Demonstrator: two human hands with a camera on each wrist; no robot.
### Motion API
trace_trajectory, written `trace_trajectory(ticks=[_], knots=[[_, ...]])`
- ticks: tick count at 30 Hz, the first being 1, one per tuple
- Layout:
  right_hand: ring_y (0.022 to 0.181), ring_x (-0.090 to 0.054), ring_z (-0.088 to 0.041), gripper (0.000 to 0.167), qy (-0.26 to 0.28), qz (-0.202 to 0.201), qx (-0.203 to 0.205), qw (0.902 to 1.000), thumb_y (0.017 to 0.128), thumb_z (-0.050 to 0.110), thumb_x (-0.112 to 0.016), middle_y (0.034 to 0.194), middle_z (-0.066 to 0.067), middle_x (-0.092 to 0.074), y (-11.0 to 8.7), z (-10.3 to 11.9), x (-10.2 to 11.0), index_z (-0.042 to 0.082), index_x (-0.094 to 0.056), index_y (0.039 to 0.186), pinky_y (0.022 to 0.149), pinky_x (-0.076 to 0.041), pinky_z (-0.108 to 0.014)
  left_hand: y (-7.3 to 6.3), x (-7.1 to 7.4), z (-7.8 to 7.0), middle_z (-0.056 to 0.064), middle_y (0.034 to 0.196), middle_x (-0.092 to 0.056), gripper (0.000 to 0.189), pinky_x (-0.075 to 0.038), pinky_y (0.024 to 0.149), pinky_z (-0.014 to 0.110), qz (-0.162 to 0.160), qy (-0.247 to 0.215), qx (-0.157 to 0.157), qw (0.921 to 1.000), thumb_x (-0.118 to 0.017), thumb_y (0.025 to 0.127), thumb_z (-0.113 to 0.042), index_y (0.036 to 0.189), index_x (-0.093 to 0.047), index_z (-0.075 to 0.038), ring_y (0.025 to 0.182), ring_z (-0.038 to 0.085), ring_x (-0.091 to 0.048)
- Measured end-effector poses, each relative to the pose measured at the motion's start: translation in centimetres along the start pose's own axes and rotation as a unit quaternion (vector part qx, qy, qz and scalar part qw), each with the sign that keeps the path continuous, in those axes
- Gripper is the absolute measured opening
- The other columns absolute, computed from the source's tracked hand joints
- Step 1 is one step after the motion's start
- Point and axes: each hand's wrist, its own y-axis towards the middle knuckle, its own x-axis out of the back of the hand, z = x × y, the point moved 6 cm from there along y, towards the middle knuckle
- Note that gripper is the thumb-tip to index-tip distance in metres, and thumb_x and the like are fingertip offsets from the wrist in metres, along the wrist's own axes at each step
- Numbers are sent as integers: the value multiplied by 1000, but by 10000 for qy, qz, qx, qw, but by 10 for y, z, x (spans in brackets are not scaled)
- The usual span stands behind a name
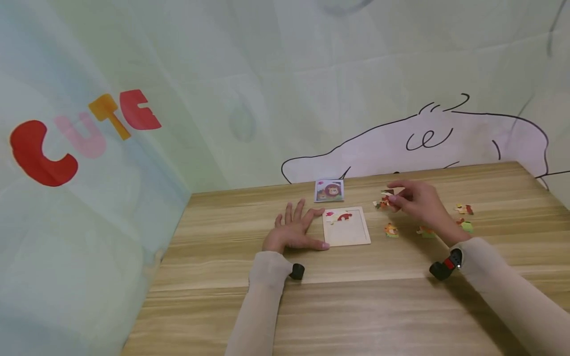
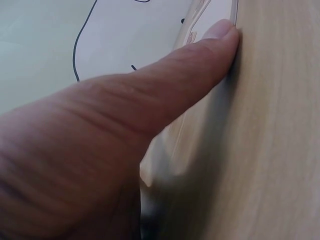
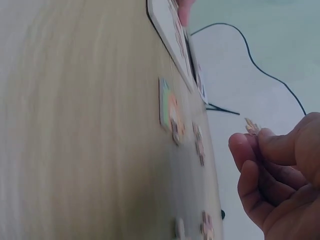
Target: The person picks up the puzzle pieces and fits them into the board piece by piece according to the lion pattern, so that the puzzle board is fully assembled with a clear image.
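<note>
My left hand lies with spread fingers at the left side of a square wooden puzzle board. Its thumb and index finger touch the board's edge; the left wrist view shows the thumb against it. A red piece sits near the top of the board, beside a pink printed mark. To the right, my right hand pinches a small puzzle piece between thumb and index finger, raised above the table. Below the held piece lies another puzzle piece, partly covered in the head view.
Several loose puzzle pieces lie right of the board, among them an orange one and a green one. A lion picture card lies behind the board. The wooden table meets a printed curtain at its back.
</note>
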Motion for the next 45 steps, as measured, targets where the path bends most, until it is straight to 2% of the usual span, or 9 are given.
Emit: trace_trajectory(ticks=[2, 7, 15, 19, 25, 30, 45], knots=[[75, -76, -23, 32, 48, 85, -156, 9998, 102, 11, -74, 88, -17, -81, 0, 1, -6, -4, -68, 130, 62, -49, -22, -1, 0, 0, -6, 180, 28, 104, 13, 133, 66, -1, 0, -2, 10000, -79, 83, -72, 167, -20, -53, 165, 31, 33], [74, -75, -19, 30, 181, 313, -336, 9988, 103, 17, -74, 88, -13, -82, 5, 8, -22, 0, -69, 126, 67, -50, -23, -3, 1, 2, -7, 180, 28, 104, 13, 133, 67, -30, -33, 33, 10000, -79, 83, -72, 167, -20, -53, 165, 31, 34], [67, -64, -15, 27, 290, 652, -311, 9970, 102, 16, -71, 77, -7, -77, 9, 22, -50, 2, -74, 124, 60, -46, -25, -3, 0, 6, -3, 180, 29, 105, 13, 133, 68, -62, -11, 14, 10000, -80, 83, -70, 168, -20, -51, 165, 34, 34], [65, -66, -14, 26, 359, 762, -332, 9959, 101, 15, -70, 77, -7, -78, 11, 26, -61, 0, -74, 123, 58, -46, -25, -3, -1, 7, -3, 180, 29, 106, 14, 133, 67, -32, 23, 26, 10000, -80, 83, -70, 168, -19, -51, 164, 34, 35], [65, -70, -13, 26, 511, 878, -625, 9929, 99, 12, -71, 82, -10, -80, 11, 30, -71, -3, -75, 120, 57, -52, -24, -4, -2, 5, -2, 180, 28, 105, 14, 133, 67, -2, -9, 21, 10000, -80, 84, -68, 168, -19, -51, 165, 34, 34], [63, -70, -13, 27, 622, 956, -687, 9911, 98, 11, -72, 82, -11, -79, 12, 32, -76, -6, -75, 119, 58, -55, -24, -12, 1, 1, 0, 182, 23, 104, 13, 133, 68, -70, 1, 2, 10000, -80, 84, -69, 167, -22, -51, 166, 36, 30], [57, -56, -14, 25, 34, 966, -750, 9925, 97, 18, -76, 67, -3, -69, 16, 34, -85, -1, -76, 112, 50, -39, -26, -11, 0, 2, 0, 181, 25, 104, 12, 133, 67, -23, 53, 87, 9999, -79, 85, -68, 169, -19, -50, 166, 35, 31]])
